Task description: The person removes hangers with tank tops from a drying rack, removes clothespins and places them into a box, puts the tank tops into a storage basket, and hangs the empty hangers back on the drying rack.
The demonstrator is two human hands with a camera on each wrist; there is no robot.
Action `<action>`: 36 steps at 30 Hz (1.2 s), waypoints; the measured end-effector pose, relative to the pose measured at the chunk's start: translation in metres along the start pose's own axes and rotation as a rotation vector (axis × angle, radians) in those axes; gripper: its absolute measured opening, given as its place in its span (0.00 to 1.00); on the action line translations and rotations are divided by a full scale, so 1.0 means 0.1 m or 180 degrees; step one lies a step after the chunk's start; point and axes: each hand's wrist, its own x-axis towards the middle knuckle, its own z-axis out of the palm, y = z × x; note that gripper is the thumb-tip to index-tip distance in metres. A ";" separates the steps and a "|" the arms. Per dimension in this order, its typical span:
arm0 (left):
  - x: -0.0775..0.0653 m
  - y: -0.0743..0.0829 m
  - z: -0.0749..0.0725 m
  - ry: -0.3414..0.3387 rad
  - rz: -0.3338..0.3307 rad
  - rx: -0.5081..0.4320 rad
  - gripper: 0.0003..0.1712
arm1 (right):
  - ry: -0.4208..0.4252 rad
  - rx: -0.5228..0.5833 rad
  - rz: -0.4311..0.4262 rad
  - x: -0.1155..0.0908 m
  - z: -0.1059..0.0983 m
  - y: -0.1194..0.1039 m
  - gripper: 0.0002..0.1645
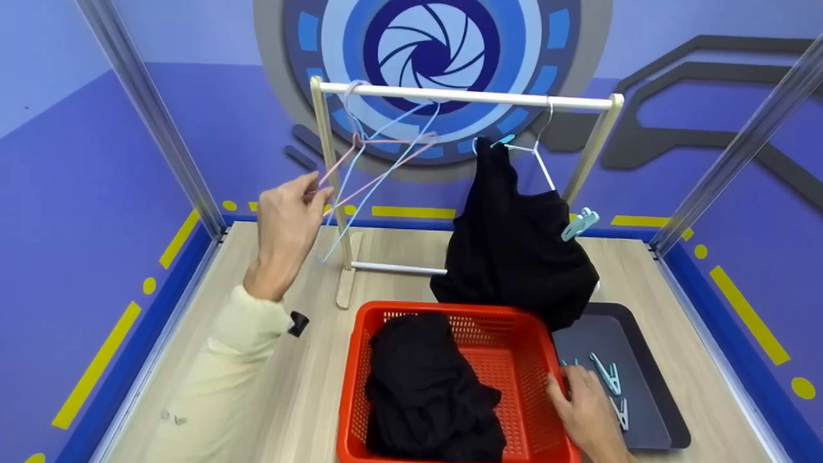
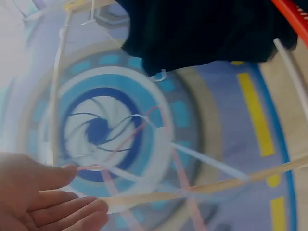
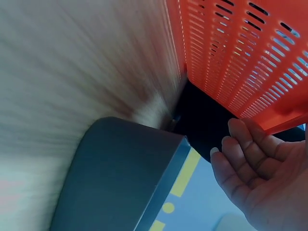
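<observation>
My left hand pinches one corner of a pink hanger between thumb and fingers, at the left end of a clothes rack. A light blue hanger crosses it there. In the left wrist view, that hand lies right at the hangers' thin bars. My right hand grips the right rim of a red basket, thumb inside and fingers along the outer wall. The right wrist view shows those fingers bent beside the slotted wall. A crumpled black garment lies in the basket's left half.
A black sleeveless top hangs from a white hanger on the right, with a teal clip at its side. The rack's rail spans above. A dark grey tray holds several clothespins.
</observation>
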 end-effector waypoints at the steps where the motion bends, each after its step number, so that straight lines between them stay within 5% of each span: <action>1: -0.05 0.03 0.00 0.0148 0.0084 -0.0029 0.16 | -0.0015 0.0002 0.0019 0.00 0.00 0.00 0.11; 4: -0.20 0.16 0.03 0.0426 0.0280 -0.0219 0.12 | -0.0012 -0.0004 0.0044 0.00 -0.02 0.02 0.11; 8: -0.42 0.34 0.22 0.0489 0.0383 -0.0504 0.10 | -0.0029 0.0005 0.0088 -0.01 -0.05 0.04 0.12; 17: -0.86 0.70 0.77 0.0250 0.0155 -0.1095 0.09 | -0.0021 0.0018 0.0103 -0.02 -0.03 0.04 0.12; 26: -1.04 1.12 1.16 0.0051 -0.0175 -0.1603 0.13 | -0.0131 0.0046 0.0251 -0.01 -0.03 0.03 0.15; 36: -1.11 1.48 1.56 -0.0139 -0.0281 -0.1486 0.24 | -0.0284 0.0089 0.0393 0.01 0.00 -0.01 0.17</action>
